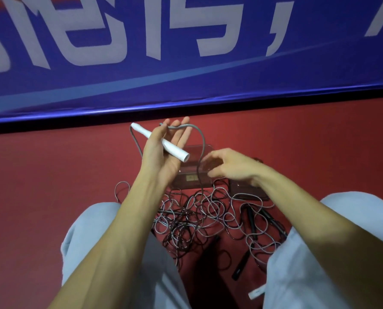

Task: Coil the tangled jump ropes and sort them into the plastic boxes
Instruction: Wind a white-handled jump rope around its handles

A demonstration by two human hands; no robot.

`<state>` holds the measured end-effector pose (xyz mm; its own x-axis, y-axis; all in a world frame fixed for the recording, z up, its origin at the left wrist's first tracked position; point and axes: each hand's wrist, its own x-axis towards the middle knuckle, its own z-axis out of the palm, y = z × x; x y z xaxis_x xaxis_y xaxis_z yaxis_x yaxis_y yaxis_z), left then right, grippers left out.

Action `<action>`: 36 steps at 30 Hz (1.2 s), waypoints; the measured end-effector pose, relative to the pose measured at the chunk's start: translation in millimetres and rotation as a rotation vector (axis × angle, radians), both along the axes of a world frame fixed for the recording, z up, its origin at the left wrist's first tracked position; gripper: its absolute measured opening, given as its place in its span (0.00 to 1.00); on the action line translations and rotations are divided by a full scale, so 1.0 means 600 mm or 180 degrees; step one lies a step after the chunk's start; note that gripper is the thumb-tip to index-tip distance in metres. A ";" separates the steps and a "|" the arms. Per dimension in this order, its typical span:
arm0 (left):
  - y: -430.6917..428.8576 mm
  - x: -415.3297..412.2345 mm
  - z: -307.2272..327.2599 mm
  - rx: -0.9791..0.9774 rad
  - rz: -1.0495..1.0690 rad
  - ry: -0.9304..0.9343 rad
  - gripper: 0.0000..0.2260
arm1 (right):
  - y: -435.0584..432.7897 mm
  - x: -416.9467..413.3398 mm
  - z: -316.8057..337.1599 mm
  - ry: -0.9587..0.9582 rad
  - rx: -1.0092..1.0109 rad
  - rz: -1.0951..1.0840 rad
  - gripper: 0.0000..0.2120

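Note:
My left hand (161,152) is raised with its palm toward me and its fingers straight. Its thumb clamps a white jump-rope handle (177,150) across the palm. The grey rope (200,139) loops from the handle's far end over the fingers and drops into the tangle of grey and black ropes (197,219) on the red floor between my knees. My right hand (228,166) hovers just right of the hanging rope, fingers loosely curled and holding nothing. A clear plastic box (192,177) lies behind the tangle, and a second, darker box (246,190) sits to its right.
Black handles (250,219) lie at the tangle's right side, one more black handle (239,266) is nearer me, and a white handle (256,293) sits by my right leg. A blue banner (186,52) with a black base strip runs across the far side.

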<state>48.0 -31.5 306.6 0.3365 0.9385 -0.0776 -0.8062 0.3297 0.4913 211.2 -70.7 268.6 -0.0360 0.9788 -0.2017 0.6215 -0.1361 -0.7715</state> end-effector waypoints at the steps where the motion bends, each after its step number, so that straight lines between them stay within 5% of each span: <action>1: 0.002 -0.004 0.002 -0.0033 0.0033 -0.0109 0.06 | 0.000 -0.007 -0.006 -0.0130 -0.0064 0.0052 0.13; 6: 0.007 -0.016 0.009 -0.0224 0.0112 -0.0415 0.06 | 0.007 -0.039 -0.038 0.0099 -0.0266 -0.0163 0.28; 11: 0.008 -0.020 0.009 -0.0272 0.0124 -0.0523 0.04 | 0.007 -0.046 -0.033 -0.0216 0.0042 0.0204 0.09; 15: 0.018 -0.026 0.003 -0.0259 0.0240 -0.0503 0.06 | 0.000 -0.033 -0.018 0.0404 -0.0085 -0.0163 0.06; 27: 0.006 0.024 -0.044 0.1073 -0.0229 0.3011 0.13 | -0.024 0.004 0.069 0.2180 0.1163 -0.1119 0.09; 32: -0.007 0.025 -0.056 0.1858 -0.0851 0.3776 0.15 | -0.021 0.028 0.087 0.3014 0.1495 -0.1435 0.10; 36: -0.021 0.030 -0.057 0.1964 -0.1263 0.3602 0.11 | -0.020 0.038 0.090 0.3680 0.1543 -0.1663 0.09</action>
